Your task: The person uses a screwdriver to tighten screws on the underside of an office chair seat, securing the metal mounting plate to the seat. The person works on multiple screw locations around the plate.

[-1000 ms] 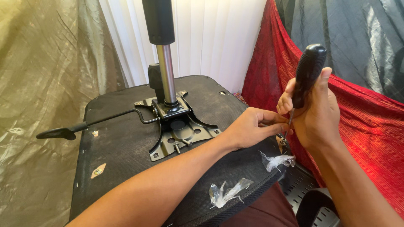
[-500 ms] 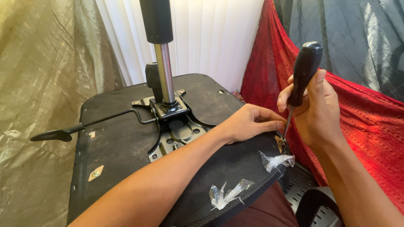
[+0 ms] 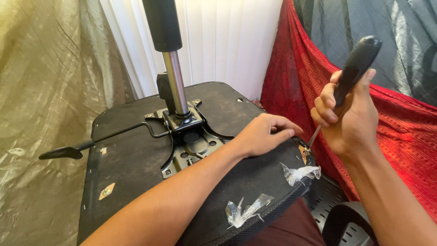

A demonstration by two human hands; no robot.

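Head view: upturned seat (image 3: 136,155) lies base-up for access. Left hand (image 3: 264,134) presses flat, fingers spread, steadying its edge; right hand (image 3: 348,123) grips a screwdriver (image 3: 355,68), tip at the edge bracket (image 3: 304,152).
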